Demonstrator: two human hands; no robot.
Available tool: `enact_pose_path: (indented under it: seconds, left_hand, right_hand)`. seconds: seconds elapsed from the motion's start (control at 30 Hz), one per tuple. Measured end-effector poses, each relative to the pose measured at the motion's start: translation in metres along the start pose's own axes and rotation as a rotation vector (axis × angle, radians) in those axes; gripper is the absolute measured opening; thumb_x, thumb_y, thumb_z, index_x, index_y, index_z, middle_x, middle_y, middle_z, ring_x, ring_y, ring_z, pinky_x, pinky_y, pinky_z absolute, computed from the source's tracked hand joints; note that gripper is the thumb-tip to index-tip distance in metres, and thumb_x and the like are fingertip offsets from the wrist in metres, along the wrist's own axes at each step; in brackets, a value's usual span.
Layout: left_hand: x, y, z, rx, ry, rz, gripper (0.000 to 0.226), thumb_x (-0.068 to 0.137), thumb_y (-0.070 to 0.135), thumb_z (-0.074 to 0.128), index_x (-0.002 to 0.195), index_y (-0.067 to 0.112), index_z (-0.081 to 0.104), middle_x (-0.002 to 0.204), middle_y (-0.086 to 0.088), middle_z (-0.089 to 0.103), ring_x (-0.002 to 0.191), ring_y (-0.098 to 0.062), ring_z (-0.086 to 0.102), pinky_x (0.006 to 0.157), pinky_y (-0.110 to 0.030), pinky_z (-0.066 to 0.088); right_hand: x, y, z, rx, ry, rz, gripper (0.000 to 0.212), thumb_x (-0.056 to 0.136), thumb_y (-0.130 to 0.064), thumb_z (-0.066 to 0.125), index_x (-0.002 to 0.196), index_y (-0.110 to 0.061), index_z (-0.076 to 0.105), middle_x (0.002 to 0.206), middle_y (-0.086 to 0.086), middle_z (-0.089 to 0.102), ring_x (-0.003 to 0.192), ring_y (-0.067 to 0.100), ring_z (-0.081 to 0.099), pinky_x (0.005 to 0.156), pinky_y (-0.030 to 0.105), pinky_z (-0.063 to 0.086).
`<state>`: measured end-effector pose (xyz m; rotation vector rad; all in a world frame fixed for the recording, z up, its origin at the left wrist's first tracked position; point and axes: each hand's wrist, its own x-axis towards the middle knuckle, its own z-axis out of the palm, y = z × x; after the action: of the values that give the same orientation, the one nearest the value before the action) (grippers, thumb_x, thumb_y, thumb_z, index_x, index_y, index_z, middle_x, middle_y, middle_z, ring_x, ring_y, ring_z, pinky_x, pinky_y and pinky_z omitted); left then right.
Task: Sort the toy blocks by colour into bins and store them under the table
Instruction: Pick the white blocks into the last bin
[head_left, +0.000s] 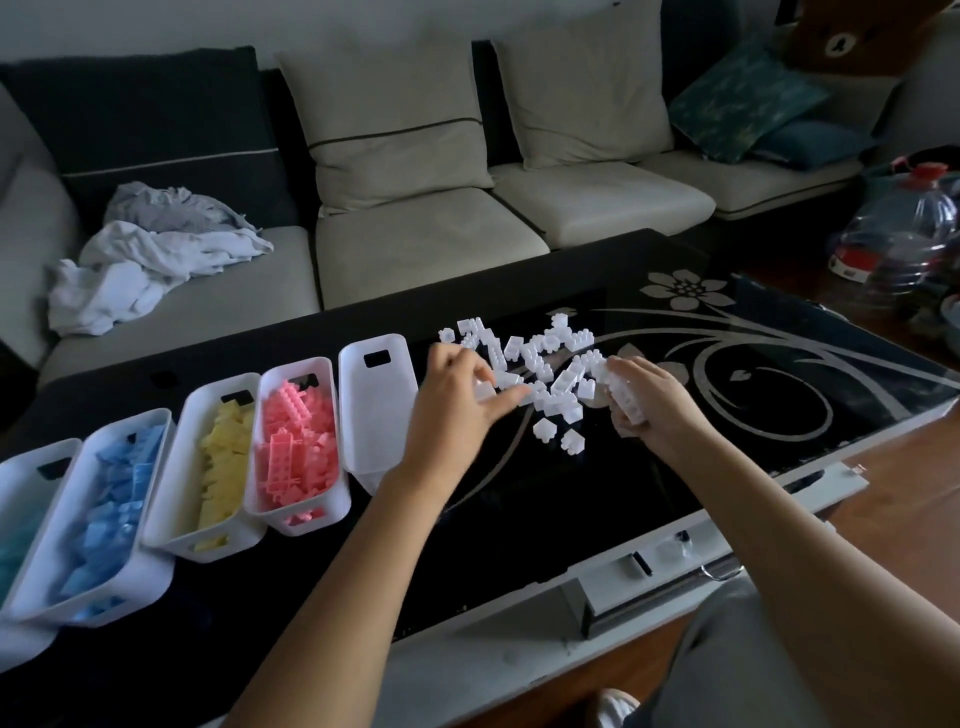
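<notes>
Right hand (655, 413) curls round a fistful of white blocks (631, 405). Left hand (454, 413) pinches one block (485, 391) at the edge of the white pile (548, 364) on the black counter (571, 499). Empty bin (382, 415) sits just beside it, then the pink bin (322, 519), yellow bin (244, 540) and blue bin (135, 587).

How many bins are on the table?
5, in a row from left: teal bin cut off at the edge, blue bin, yellow bin, pink bin, empty bin. Others may be hidden.

On the table (571, 493), a row of bins (166, 545) stands left of the loose blocks (550, 384). Behind the blocks runs the sofa (426, 244), with laundry (150, 254) on it, far left. A bottle (904, 234) stands far right of them, off the table.
</notes>
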<state>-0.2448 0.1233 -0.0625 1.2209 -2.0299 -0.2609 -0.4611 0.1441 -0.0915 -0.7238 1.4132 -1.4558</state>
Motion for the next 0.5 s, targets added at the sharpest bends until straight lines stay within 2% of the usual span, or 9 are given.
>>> enact_pose_path:
  seconds: [0.07, 0.13, 0.27, 0.37, 0.5]
  left_hand:
    - [0.003, -0.012, -0.020, 0.056, 0.061, -0.059, 0.040, 0.076, 0.043, 0.072, 0.088, 0.007, 0.059, 0.104, 0.001, 0.045, 0.077, -0.009, 0.050, 0.067, -0.018, 0.039]
    - [0.002, -0.027, -0.036, 0.128, 0.074, -0.136, 0.040, 0.077, 0.041, 0.072, 0.090, 0.006, 0.060, 0.107, -0.003, 0.048, 0.076, -0.010, 0.048, 0.065, -0.016, 0.033]
    - [-0.010, -0.048, -0.051, 0.288, -0.159, -0.238, 0.043, 0.081, 0.047, 0.066, 0.099, 0.009, 0.061, 0.111, -0.004, 0.054, 0.078, -0.014, 0.055, 0.067, -0.020, 0.037]
    - [-0.022, -0.053, -0.054, 0.277, -0.281, -0.259, 0.047, 0.086, 0.050, 0.059, 0.115, 0.012, 0.060, 0.119, -0.004, 0.056, 0.089, -0.017, 0.061, 0.071, -0.022, 0.042]
    - [-0.033, -0.055, -0.058, 0.203, -0.251, -0.254, 0.039, 0.090, 0.043, 0.057, 0.118, 0.016, 0.060, 0.121, -0.001, 0.058, 0.100, -0.019, 0.061, 0.080, -0.027, 0.048]
  right_hand:
    - [-0.003, -0.006, 0.007, 0.287, -0.111, 0.191, 0.013, 0.091, -0.022, 0.056, 0.084, -0.012, 0.059, 0.066, 0.004, 0.052, 0.044, 0.008, 0.040, 0.037, 0.016, 0.027]
    - [-0.005, -0.008, 0.019, 0.405, -0.266, 0.329, 0.018, 0.096, -0.023, 0.047, 0.087, -0.009, 0.052, 0.065, 0.004, 0.049, 0.039, 0.006, 0.037, 0.033, 0.013, 0.023]
    - [0.000, -0.009, 0.052, 0.484, -0.471, 0.543, 0.026, 0.099, -0.029, 0.038, 0.091, -0.005, 0.045, 0.065, 0.006, 0.052, 0.037, 0.007, 0.041, 0.030, 0.014, 0.028]
    - [-0.001, -0.020, 0.087, 0.404, -0.493, 0.546, 0.034, 0.099, -0.033, 0.036, 0.090, -0.003, 0.047, 0.068, 0.008, 0.052, 0.036, 0.008, 0.041, 0.029, 0.015, 0.028]
    - [-0.005, -0.034, 0.148, 0.128, -0.514, 0.445, 0.038, 0.100, -0.034, 0.036, 0.082, -0.005, 0.051, 0.059, 0.009, 0.057, 0.034, 0.009, 0.041, 0.029, 0.014, 0.025]
